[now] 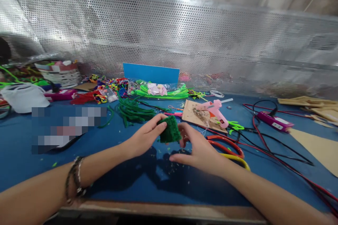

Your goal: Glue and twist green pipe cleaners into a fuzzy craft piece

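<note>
Our left hand [144, 137] closes on a green fuzzy block [170, 129], with the thumb and forefinger pinching its left side and lifting it just clear of the blue table [31, 168]. The block sits tilted between both hands, near the front middle of the table. Our right hand [201, 152] is half open. Its curled fingertips [185, 134] meet the block's right edge and its thumb spreads out low towards the left; we cannot tell whether these fingers grip the block or only rest against it. A braided bracelet [75, 180] circles our left wrist.

Just beside the right hand lie a red handle [227, 143] and a yellow handle [239, 160], partly hidden by our wrist. Behind the block, a pink glue gun [215, 110] lies on a scrap of cardboard [192, 111]. To the left of that is a loose heap of dark green pipe cleaners [132, 110], and further back a clear bag of light green pipe cleaners [161, 92] sits in front of an upright blue card [151, 73].

Red and black cables [266, 153] trail across the right of the table from a magenta box [274, 122], near a tan cardboard sheet [318, 149]. On the far left is a white bag [23, 99]. A perforated metal screen [185, 38] runs along the back edge of the table.
</note>
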Action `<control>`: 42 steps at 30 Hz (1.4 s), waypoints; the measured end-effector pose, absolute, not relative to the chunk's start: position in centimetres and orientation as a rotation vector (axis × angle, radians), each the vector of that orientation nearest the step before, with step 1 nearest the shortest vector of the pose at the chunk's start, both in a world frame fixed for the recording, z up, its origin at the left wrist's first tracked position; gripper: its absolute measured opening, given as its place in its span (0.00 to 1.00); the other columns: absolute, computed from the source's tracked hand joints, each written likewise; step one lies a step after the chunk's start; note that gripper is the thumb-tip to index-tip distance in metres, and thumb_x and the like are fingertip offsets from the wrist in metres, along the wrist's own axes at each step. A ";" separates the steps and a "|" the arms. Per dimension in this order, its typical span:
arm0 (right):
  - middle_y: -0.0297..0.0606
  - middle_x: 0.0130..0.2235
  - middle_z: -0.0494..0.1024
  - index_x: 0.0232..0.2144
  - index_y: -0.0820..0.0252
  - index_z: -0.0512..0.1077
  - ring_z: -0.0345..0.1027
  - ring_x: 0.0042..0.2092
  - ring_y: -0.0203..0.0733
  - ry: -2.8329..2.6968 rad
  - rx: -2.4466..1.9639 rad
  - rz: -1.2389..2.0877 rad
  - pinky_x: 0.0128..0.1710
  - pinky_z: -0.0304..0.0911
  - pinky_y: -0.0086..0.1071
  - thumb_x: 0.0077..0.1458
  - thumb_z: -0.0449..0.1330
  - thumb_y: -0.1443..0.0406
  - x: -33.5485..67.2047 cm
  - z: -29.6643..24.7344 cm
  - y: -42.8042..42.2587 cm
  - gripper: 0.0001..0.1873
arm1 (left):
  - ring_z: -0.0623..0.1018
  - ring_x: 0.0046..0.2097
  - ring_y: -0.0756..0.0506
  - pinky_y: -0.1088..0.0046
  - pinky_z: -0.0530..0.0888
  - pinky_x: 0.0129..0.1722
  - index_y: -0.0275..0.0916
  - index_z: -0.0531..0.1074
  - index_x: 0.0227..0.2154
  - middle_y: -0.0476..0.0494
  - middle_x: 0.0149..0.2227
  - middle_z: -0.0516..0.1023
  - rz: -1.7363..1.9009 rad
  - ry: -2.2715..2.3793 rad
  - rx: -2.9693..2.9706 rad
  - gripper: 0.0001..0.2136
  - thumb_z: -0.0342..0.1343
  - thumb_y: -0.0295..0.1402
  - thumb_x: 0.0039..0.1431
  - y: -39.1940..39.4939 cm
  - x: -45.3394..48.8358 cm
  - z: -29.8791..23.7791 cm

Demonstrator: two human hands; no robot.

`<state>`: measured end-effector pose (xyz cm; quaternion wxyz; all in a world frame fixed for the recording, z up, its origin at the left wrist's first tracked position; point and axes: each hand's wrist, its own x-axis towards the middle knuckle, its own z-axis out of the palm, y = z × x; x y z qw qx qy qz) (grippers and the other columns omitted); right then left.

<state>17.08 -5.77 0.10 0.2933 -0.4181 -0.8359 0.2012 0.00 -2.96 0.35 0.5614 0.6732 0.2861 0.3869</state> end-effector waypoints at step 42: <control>0.39 0.38 0.67 0.35 0.57 0.60 0.61 0.40 0.37 -2.321 -0.666 -0.098 0.38 0.60 0.31 0.48 0.56 0.60 17.5 -0.1 -4.8 0.12 | 0.69 0.33 0.53 0.76 0.68 0.32 0.43 0.47 0.51 0.47 0.40 0.63 0.621 0.505 1.596 0.31 0.53 0.24 0.43 -4.3 0.6 -0.7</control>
